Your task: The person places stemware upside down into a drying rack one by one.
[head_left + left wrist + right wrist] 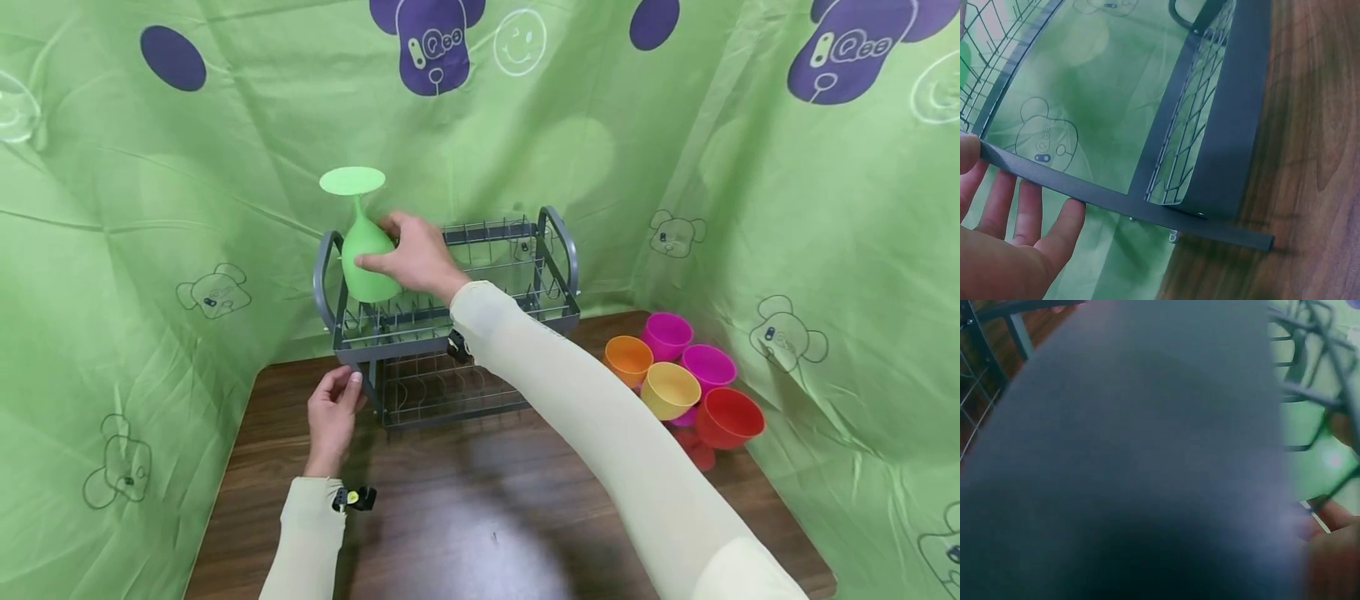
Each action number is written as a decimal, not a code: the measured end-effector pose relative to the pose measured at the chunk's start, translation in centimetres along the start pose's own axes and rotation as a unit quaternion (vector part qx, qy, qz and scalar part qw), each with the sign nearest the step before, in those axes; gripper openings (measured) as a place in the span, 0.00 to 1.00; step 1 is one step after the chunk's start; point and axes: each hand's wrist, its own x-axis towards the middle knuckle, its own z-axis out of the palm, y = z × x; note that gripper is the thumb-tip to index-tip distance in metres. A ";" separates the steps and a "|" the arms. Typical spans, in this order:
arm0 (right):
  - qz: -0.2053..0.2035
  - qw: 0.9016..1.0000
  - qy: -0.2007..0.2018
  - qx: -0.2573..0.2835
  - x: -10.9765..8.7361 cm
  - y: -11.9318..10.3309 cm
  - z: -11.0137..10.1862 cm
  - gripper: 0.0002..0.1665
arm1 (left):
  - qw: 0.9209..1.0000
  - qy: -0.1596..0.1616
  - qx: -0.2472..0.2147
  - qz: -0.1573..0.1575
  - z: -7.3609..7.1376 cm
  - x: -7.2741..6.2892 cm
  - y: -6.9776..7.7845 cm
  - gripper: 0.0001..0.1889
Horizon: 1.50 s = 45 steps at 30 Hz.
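Green printed curtains [247,92] are surrounding our brown table [465,508] and its two-tier rack [405,344]. With our right hand [420,254] we are holding an upside-down green goblet [365,258], thumb and fingers clamped round its bowl, at the upper tier's left end. Our left hand [332,417] is pinching the rack's left upright [1104,194]; coloured cups [670,392] are standing rightward.

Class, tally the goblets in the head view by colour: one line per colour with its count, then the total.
Green goblet: 1
Orange goblet: 1
Yellow goblet: 1
Red goblet: 1
Pink goblets: 2
Total: 6
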 end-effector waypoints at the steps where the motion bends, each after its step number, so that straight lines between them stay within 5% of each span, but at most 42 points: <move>1: 0.002 1.000 0.002 -0.002 0.0 0.2 0.1 0.40 | 1.000 0.000 -0.004 0.000 0.1 0.0 0.0 0.19; 25: 0.025 0.999 -0.022 -0.004 0.4 1.2 1.2 0.41 | 0.999 0.023 -0.036 0.000 0.5 -0.2 -0.3 0.18; 31: 0.023 0.999 -0.032 -0.016 -0.2 0.9 1.3 0.60 | 0.999 0.025 -0.021 -0.002 0.5 -0.5 -0.1 0.21; 35: 0.011 0.999 -0.036 -0.029 -1.2 0.2 1.3 0.67 | 0.999 0.039 0.001 0.003 0.3 -0.7 -0.2 0.21; 45: -0.058 0.998 -0.015 0.024 -7.2 -0.1 -2.1 0.51 | 0.995 0.047 0.070 0.053 0.4 -1.7 0.5 0.20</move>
